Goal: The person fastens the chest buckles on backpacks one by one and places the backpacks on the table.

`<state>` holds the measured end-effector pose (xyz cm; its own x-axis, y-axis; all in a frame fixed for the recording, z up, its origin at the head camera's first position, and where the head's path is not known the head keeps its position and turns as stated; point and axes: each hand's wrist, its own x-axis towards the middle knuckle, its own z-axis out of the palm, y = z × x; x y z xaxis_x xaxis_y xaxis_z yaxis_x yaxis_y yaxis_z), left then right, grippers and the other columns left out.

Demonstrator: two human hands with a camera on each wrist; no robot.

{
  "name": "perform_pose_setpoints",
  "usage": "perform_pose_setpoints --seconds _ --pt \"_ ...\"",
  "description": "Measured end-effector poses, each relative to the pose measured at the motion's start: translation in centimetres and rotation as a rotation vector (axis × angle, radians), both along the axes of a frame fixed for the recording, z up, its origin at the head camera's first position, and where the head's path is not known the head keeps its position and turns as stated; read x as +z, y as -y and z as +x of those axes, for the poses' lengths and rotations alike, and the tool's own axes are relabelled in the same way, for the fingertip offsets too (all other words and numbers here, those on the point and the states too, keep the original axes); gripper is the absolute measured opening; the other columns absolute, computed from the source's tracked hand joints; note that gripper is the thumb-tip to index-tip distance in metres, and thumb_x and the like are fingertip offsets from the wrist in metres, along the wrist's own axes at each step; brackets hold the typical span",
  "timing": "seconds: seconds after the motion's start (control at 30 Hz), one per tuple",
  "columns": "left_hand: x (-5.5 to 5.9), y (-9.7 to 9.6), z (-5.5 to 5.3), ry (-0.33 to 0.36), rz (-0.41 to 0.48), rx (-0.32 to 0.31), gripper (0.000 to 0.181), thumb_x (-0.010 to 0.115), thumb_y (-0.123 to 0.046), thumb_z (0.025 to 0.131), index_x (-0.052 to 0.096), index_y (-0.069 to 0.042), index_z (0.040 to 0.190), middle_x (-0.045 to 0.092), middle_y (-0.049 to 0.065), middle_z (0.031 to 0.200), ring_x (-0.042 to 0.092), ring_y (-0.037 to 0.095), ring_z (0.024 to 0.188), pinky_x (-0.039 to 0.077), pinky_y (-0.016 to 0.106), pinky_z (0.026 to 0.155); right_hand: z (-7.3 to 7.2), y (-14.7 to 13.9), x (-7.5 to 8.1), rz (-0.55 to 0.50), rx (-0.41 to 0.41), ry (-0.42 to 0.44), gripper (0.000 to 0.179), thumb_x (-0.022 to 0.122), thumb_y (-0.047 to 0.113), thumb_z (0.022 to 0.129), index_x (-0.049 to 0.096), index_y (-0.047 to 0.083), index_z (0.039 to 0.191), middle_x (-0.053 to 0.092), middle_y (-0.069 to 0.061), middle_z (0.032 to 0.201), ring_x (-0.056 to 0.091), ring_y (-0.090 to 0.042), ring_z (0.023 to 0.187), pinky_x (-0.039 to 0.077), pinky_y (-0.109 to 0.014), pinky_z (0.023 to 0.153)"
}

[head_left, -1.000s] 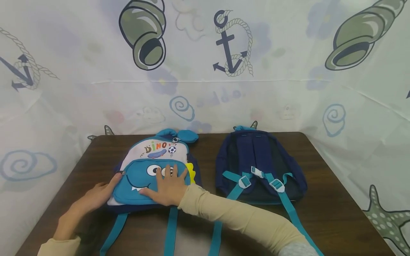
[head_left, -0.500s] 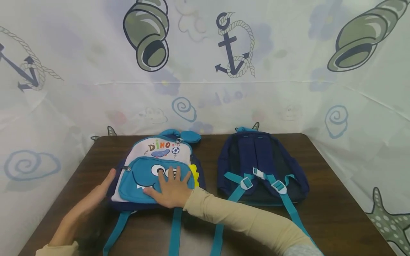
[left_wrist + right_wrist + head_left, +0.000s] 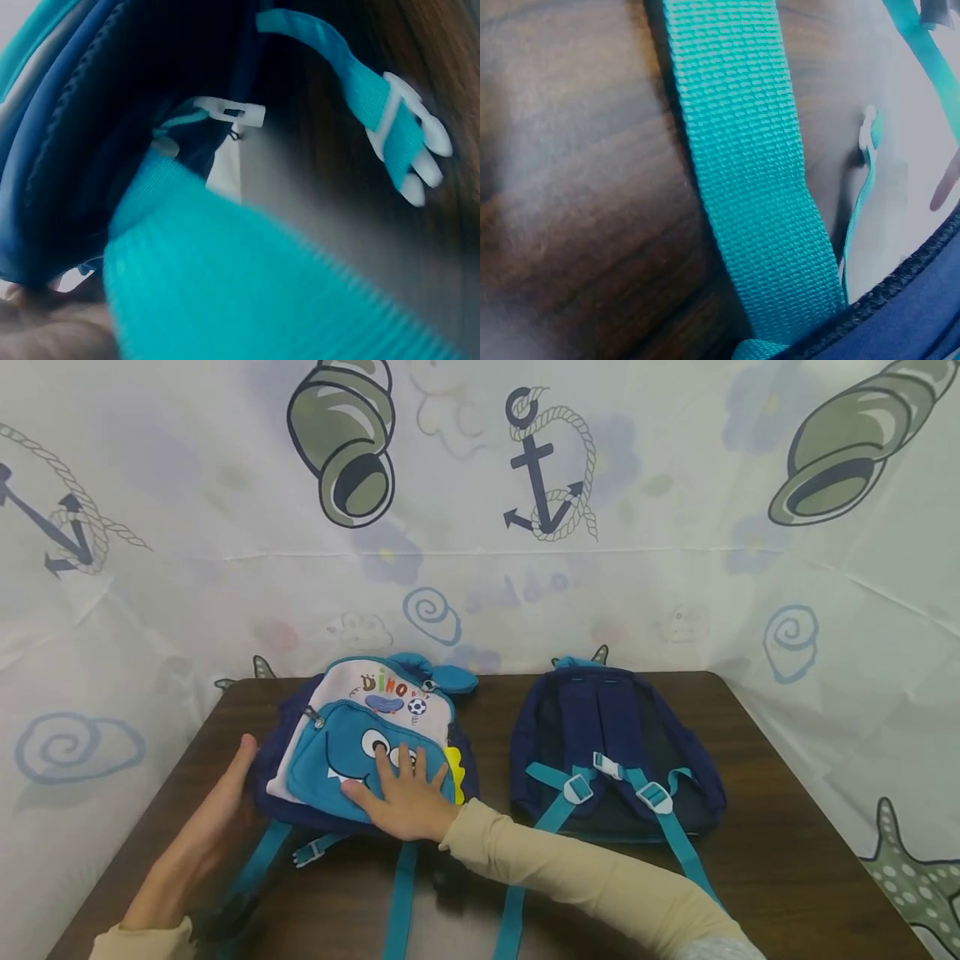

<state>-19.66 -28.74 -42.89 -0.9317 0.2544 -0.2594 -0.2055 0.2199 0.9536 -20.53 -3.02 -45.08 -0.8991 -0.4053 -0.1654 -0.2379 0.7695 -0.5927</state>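
At the far left a beige sleeve [image 3: 142, 941] ends at the left hand [image 3: 198, 827], which stands by the near left edge of a blue-and-white dino backpack [image 3: 337, 743]. Its thumb points up, straight; the other fingers are hidden in the head view and only a blur in the left wrist view, so I cannot tell whether they grip. The backpack sits askew on the left half of the table [image 3: 787, 885], face up – DINO lettering above, a pocket with eyes and teeth below. A zipper pull [image 3: 313, 717] hangs at the pocket's upper left corner, and a teal strap with a buckle [image 3: 309, 853] pokes out at the near side. The right hand [image 3: 408, 802] rests on the pocket, fingers spread, partly covering one eye; a yellow frill [image 3: 454, 774] shows just beyond it. Another teal strap [image 3: 401, 902] runs toward the near edge. Further right, apart from the first, lies a navy backpack [image 3: 600, 714] with its back panel up – white buckles and teal straps across it. The right sleeve [image 3: 592, 881] passes in front, over its straps. A sea-patterned cloth [image 3: 480, 485] hangs behind.
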Motion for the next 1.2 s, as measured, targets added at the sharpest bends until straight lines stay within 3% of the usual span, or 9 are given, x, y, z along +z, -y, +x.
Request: perform_pose_setpoints --seconds 0.23,0.33,0.47,0.6,0.77,0.87,1.07,1.13,1.2 --pt "1.6 -1.2 0.1 -0.112 0.151 -0.012 0.079 0.0 -0.071 0.095 0.002 -0.028 0.161 0.008 0.012 0.165 0.006 0.041 0.148 -0.002 0.071 0.116 0.4 -0.2 0.1 -0.102 -0.004 -0.011 0.085 0.02 0.074 0.096 0.01 0.022 0.162 0.005 -0.012 0.169 0.001 -0.042 0.155 0.002 -0.073 0.116" --pt "2.8 -2.1 0.4 -0.201 0.213 -0.011 0.068 0.001 -0.066 0.098 0.007 -0.038 0.16 0.006 0.0 0.169 0.009 0.034 0.152 0.01 0.061 0.122 0.5 -0.1 0.1 -0.153 -0.002 -0.007 0.087 0.016 0.077 0.095 0.009 0.022 0.162 0.004 -0.011 0.169 0.0 -0.041 0.155 0.002 -0.073 0.116" --pt "4.4 -3.5 0.8 -0.298 0.324 -0.028 0.06 0.003 -0.057 0.103 0.011 -0.039 0.16 0.004 -0.008 0.169 0.011 0.024 0.153 0.018 0.046 0.123 0.8 0.1 0.2 -0.237 -0.009 0.005 0.087 0.013 0.077 0.094 0.006 0.023 0.162 0.002 -0.01 0.169 -0.001 -0.04 0.155 0.002 -0.072 0.117" --pt "5.7 -4.7 1.1 -0.365 0.428 -0.043 0.056 0.007 -0.049 0.106 0.011 -0.035 0.161 0.0 -0.009 0.169 0.004 0.02 0.154 -0.005 0.062 0.121 1.2 0.3 0.3 -0.322 -0.008 0.013 0.082 0.013 0.074 0.097 0.003 0.024 0.162 0.0 -0.007 0.17 -0.002 -0.036 0.156 0.002 -0.07 0.118" --pt "6.5 -5.8 1.1 -0.446 0.503 -0.054 0.053 0.014 -0.035 0.108 0.01 -0.035 0.161 -0.006 -0.01 0.168 -0.004 0.017 0.154 -0.008 0.049 0.125 1.4 0.5 0.2 -0.383 -0.006 0.022 0.077 0.011 0.07 0.099 0.0 0.027 0.161 -0.001 -0.003 0.17 0.001 -0.031 0.157 0.006 -0.068 0.119" --pt "7.0 -6.5 1.0 -0.46 0.511 -0.052 0.055 0.021 -0.03 0.107 0.008 -0.04 0.159 -0.01 -0.011 0.167 -0.007 0.017 0.153 -0.006 0.045 0.126 1.5 0.5 0.2 -0.422 0.003 0.034 0.075 0.008 0.07 0.099 -0.003 0.03 0.161 -0.002 0.0 0.17 0.003 -0.026 0.157 0.009 -0.065 0.121" --pt "7.7 -7.8 0.9 -0.43 0.419 0.006 0.07 0.04 -0.027 0.103 -0.001 -0.049 0.156 -0.009 -0.01 0.167 0.004 0.024 0.151 0.002 0.061 0.123 1.6 0.6 0.3 -0.547 0.061 -0.005 0.072 0.004 0.064 0.101 -0.005 0.025 0.161 0.0 0.002 0.169 0.01 -0.022 0.156 0.014 -0.057 0.124" --pt "7.8 -8.1 0.9 -0.429 0.391 0.015 0.074 0.043 -0.027 0.102 -0.003 -0.048 0.156 -0.004 -0.007 0.167 0.012 0.025 0.148 0.013 0.056 0.123 1.6 0.7 0.2 -0.575 0.072 -0.027 0.071 0.003 0.063 0.102 -0.004 0.024 0.161 0.002 0.002 0.169 0.012 -0.022 0.155 0.015 -0.056 0.124" --pt "7.9 -8.3 1.0 -0.441 0.388 0.011 0.074 0.044 -0.026 0.102 0.0 -0.045 0.158 0.001 -0.004 0.167 0.018 0.025 0.145 0.026 0.042 0.12 1.5 0.7 0.2 -0.592 0.071 -0.048 0.071 0.003 0.062 0.102 -0.003 0.024 0.161 0.003 0.002 0.169 0.014 -0.021 0.155 0.016 -0.056 0.124"
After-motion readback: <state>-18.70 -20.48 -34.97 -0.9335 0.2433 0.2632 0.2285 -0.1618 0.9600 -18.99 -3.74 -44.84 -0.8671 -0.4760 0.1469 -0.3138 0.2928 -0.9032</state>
